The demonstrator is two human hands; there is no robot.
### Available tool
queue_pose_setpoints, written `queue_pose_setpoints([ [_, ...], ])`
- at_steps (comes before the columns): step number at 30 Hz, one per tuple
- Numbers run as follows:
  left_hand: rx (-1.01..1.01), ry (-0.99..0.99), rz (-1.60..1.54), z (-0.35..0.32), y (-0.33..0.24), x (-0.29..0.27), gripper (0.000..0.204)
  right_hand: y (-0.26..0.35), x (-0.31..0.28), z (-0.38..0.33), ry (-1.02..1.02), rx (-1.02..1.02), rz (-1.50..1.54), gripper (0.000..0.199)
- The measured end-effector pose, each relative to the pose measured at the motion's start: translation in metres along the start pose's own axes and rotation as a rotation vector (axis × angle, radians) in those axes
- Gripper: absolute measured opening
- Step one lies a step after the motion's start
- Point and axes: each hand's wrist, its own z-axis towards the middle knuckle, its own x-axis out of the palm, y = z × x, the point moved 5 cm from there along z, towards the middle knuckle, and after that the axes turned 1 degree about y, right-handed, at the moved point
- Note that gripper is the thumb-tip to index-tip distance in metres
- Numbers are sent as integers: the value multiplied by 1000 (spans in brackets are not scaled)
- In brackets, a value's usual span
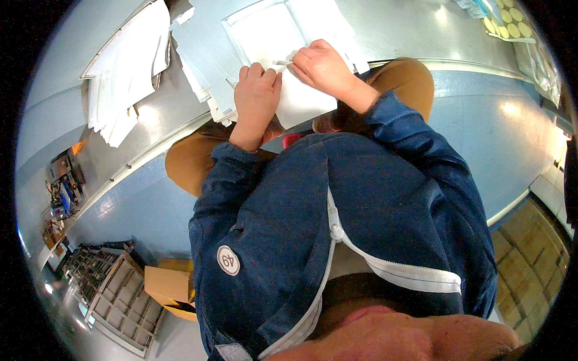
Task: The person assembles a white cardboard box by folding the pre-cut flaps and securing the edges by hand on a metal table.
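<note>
A bright white sheet (306, 103) lies in front of me, its near end hanging over the table edge above my lap. My left hand (256, 99) is closed at the sheet's left edge, fingers curled and thumb against them. Between the thumb and fingers of my right hand (322, 67) is a thin pale strip (282, 62), pointing left toward my left hand. What the strip is made of cannot be made out. Beyond both hands, a white rectangular panel with a raised rim (265, 27) rests on the table, washed out by glare.
A stack of white sheets (123, 72) sits at the left on the metal table (409, 36). Ragged pale sheets (205, 54) lie beside the panel. A sheet of round yellow pieces (512, 24) is at the far right. Below left are an open cardboard box (168, 286) and a rack (123, 301).
</note>
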Motion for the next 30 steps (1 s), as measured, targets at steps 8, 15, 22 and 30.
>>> queue_pose_setpoints([
  [8, -6, -3, 22, -5, 3, 0, 24, 14, 5, 4, 99, -21, -276, 12],
  [15, 42, 109, -318, -22, 23, -19, 37, 11, 0, 8, 210, 6, -311, 12],
  [22, 216, 162, -348, -34, 37, -21, 38, 16, -1, 3, 153, 17, -301, 9],
  [30, 459, 314, -106, -14, 43, -26, 21, 15, 4, -2, 162, 11, -279, 7],
])
